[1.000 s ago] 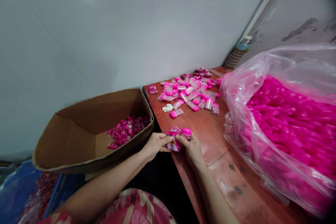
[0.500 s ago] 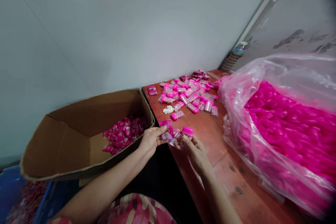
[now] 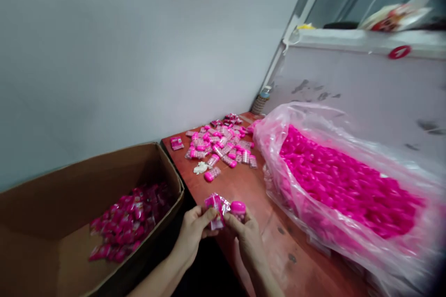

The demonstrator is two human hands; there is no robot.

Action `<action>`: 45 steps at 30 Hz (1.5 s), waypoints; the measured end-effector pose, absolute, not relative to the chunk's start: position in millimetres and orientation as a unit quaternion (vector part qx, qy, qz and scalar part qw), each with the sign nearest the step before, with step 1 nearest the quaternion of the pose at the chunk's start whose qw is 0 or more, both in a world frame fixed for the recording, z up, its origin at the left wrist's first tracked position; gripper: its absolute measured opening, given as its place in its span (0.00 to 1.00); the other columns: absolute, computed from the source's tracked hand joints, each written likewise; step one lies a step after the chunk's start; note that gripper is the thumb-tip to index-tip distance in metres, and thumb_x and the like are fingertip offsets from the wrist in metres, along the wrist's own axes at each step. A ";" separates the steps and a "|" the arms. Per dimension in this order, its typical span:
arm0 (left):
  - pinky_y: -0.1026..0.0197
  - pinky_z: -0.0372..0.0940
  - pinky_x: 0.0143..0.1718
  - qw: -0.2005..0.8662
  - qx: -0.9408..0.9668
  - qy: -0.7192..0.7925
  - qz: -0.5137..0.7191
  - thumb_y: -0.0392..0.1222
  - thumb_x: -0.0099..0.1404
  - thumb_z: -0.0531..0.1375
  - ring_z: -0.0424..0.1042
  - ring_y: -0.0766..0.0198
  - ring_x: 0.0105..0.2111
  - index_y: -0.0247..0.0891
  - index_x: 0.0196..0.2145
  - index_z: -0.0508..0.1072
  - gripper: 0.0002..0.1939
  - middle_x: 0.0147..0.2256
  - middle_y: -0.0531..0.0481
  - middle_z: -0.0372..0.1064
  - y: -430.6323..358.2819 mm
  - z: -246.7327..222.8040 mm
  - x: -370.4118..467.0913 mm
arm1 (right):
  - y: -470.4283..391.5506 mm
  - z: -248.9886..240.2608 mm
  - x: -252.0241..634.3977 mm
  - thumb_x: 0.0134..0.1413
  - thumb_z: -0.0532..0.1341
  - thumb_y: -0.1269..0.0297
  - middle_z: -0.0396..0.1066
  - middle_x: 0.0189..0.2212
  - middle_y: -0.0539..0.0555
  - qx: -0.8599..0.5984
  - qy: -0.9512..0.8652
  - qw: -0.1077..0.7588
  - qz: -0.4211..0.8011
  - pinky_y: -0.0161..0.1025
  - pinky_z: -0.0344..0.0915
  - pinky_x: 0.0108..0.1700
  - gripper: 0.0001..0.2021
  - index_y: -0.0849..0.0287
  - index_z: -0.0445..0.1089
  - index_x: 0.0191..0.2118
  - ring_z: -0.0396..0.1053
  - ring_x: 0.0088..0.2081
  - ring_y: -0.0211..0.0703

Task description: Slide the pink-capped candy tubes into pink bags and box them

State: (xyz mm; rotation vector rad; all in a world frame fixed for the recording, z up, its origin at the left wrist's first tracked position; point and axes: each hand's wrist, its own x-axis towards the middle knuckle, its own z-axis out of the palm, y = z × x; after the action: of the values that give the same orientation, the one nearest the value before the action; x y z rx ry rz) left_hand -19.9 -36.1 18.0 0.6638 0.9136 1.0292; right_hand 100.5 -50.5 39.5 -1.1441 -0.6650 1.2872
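My left hand [image 3: 193, 229] is closed, thumb on top, around a pink printed plastic wrapper [image 3: 213, 204] with a clear part. My right hand [image 3: 248, 236] is closed around a small clear jar with a pink cap [image 3: 238, 207] and small round balls inside. The right thumb is up against the wrapper's clear side; whether it also pinches the film I cannot tell. Both hands are over the near left edge of the red table [image 3: 254, 195]. Beyond them lies a heap of similar pink-capped jars [image 3: 219, 144], with a single jar [image 3: 212, 174] nearer.
On the left stands an open cardboard box [image 3: 170, 171] holding pink wrapped packs [image 3: 130, 216]. A large clear plastic bag [image 3: 272, 148] full of pink pieces [image 3: 341, 181] fills the right side. A crumpled white scrap [image 3: 200, 167], a pink packet [image 3: 176, 143] and a rope-wrapped bottle [image 3: 261, 100] are farther back.
The view has swung right, so the table and box appear farther left and lower. My hands have come closer together, and the wrapper is now nearer the jar.
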 end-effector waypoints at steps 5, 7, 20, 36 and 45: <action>0.61 0.67 0.31 0.776 0.279 0.375 0.423 0.47 0.54 0.61 0.69 0.64 0.29 0.30 0.33 0.72 0.16 0.30 0.43 0.70 -40.9 11.7 -30.3 | -61.9 35.8 93.9 0.34 0.68 0.64 0.66 0.19 0.48 -0.448 -0.249 0.626 0.588 0.35 0.60 0.26 0.12 0.59 0.68 0.29 0.63 0.22 0.38; 0.61 0.67 0.30 0.773 0.265 0.383 0.431 0.48 0.54 0.60 0.69 0.64 0.29 0.31 0.31 0.72 0.15 0.29 0.43 0.70 -39.6 10.3 -35.0 | -65.8 25.3 91.5 0.38 0.67 0.62 0.63 0.16 0.46 -0.450 -0.247 0.630 0.583 0.32 0.57 0.23 0.10 0.59 0.67 0.27 0.59 0.18 0.34; 0.65 0.63 0.24 0.677 0.479 0.412 0.377 0.46 0.52 0.60 0.66 0.65 0.22 0.29 0.26 0.74 0.14 0.21 0.49 0.68 -40.4 9.3 -45.7 | -48.8 30.5 89.7 0.34 0.68 0.68 0.65 0.19 0.47 -0.501 -0.335 0.572 0.557 0.31 0.57 0.23 0.12 0.61 0.65 0.27 0.60 0.20 0.34; 0.68 0.59 0.20 0.608 0.562 0.453 0.331 0.44 0.51 0.60 0.63 0.68 0.18 0.32 0.19 0.72 0.12 0.16 0.53 0.63 -34.9 19.9 -73.5 | -46.7 48.5 79.3 0.35 0.68 0.64 0.66 0.21 0.47 -0.553 -0.458 0.478 0.506 0.32 0.57 0.24 0.12 0.60 0.67 0.28 0.62 0.22 0.36; 0.60 0.66 0.26 0.680 0.493 0.440 0.317 0.48 0.53 0.58 0.71 0.60 0.24 0.32 0.25 0.74 0.15 0.23 0.44 0.71 -43.2 11.5 -73.2 | -41.3 40.1 78.8 0.33 0.68 0.68 0.64 0.18 0.44 -0.562 -0.393 0.546 0.481 0.30 0.57 0.23 0.11 0.59 0.65 0.25 0.59 0.20 0.31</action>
State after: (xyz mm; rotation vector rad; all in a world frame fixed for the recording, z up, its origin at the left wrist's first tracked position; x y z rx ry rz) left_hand -73.2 -43.2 11.5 1.1071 0.9873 0.7113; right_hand 78.8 -41.3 40.1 -1.3323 -0.9323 1.1405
